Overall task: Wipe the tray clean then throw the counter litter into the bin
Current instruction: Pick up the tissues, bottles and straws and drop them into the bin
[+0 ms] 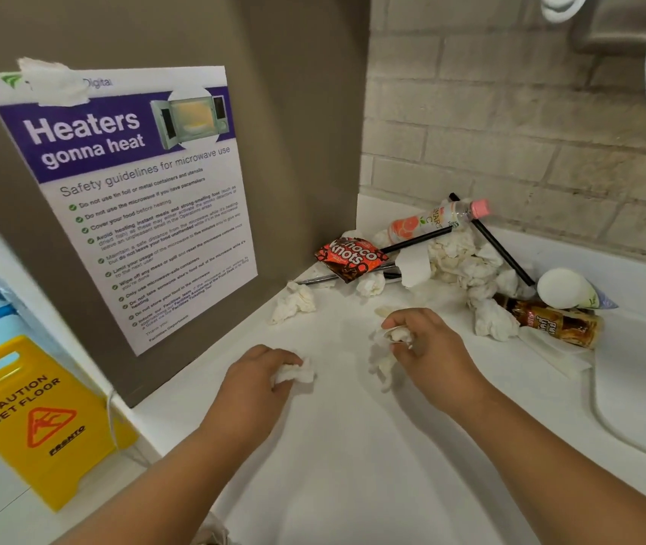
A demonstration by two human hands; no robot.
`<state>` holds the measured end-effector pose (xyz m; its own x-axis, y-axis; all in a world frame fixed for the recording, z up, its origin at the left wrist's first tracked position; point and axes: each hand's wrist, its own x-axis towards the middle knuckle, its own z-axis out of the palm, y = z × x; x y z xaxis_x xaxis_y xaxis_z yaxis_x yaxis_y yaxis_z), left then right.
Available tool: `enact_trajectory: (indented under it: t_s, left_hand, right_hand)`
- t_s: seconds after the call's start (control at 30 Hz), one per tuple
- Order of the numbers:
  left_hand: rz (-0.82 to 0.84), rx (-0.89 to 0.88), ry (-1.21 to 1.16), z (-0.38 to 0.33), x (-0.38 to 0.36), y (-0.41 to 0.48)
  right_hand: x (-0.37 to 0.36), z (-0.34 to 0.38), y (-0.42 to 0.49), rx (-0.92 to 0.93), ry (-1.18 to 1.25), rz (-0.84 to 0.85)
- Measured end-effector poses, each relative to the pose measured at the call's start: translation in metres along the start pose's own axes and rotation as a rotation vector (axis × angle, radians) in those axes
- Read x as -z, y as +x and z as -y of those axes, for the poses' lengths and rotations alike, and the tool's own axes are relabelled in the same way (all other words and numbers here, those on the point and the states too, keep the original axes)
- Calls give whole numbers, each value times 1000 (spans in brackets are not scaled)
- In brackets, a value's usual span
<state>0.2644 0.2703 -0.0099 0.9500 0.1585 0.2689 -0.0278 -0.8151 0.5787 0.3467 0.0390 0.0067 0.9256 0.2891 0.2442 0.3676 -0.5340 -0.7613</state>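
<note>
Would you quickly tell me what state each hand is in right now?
Left hand: closed, gripping a small crumpled tissue.
Right hand: closed, holding a tissue wad.

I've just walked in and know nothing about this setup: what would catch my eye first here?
Likely the litter pile in the counter's back corner: crumpled tissues, a red Choco Knots wrapper, black straws, a pink-capped bottle. Before it, the left hand and right hand each hold a tissue wad. Left of them, a purple microwave poster hangs above a yellow wet-floor sign.
</note>
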Motion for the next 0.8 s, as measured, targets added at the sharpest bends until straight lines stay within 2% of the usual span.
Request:
enact_trajectory:
  t_s: [0.2, 0.27, 0.33, 0.47, 0.6, 0.7, 0.8]
  left_hand:
    - [-74, 139, -48, -2, 22, -27]
    - [-87, 173, -52, -1, 27, -36]
    - [-101, 200, -48, 2, 32, -44]
    - [-99, 215, -26, 14, 42, -58]
    - [-90, 227, -40, 28, 53, -66]
    - [-78, 225, -75, 39, 60, -71]
    - [-45, 203, -107, 53, 72, -79]
  right_hand:
    - [-8, 35, -3, -29, 377, 60]
    - [-15, 44, -4, -17, 400, 95]
    - [-25, 46, -2, -6, 325, 132]
    - [-52, 32, -9, 79, -127, 233]
    - [-69, 20, -27, 114, -449, 344]
    - [-77, 24, -29, 157, -420, 256]
    - [-80, 35, -29, 64, -324, 185]
